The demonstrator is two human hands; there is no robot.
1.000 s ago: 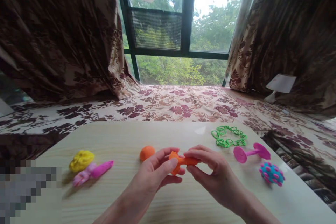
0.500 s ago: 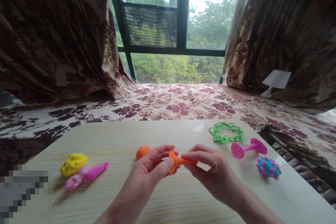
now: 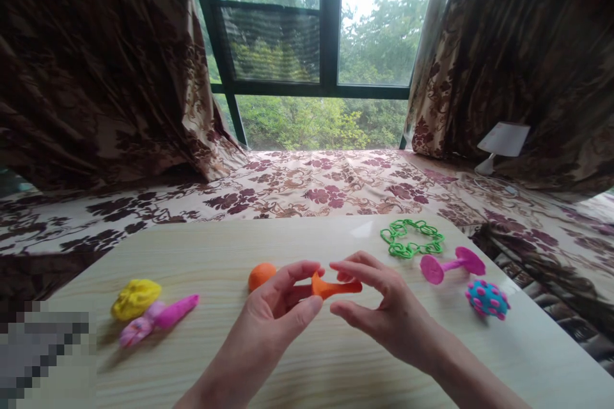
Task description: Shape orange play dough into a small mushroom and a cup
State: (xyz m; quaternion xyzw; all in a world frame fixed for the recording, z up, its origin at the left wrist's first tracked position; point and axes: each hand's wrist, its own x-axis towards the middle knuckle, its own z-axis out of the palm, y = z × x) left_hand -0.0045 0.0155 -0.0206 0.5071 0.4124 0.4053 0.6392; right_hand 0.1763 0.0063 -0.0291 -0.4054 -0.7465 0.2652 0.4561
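Observation:
Pinched between the thumb and fingers of my left hand is an orange modelling clay piece, with a flared end and a narrower stem pointing right. My right hand surrounds the stem from the right, its thumb and fingers spread apart. Some of its fingers are behind the stem, and I cannot tell whether they touch it. Just behind my left hand, an orange clay ball rests on the table, partly covered by that hand.
On the pale wood-grain table, a yellow clay lump and pink clay pieces lie left. At right are a green clay chain, a pink dumbbell shape and a blue pink-dotted clay lump. A white lamp stands beyond.
My right thumb and fingers have opened away from the orange stem, which they were pinching before. My left hand keeps its hold on the flared end. The view has shifted slightly.

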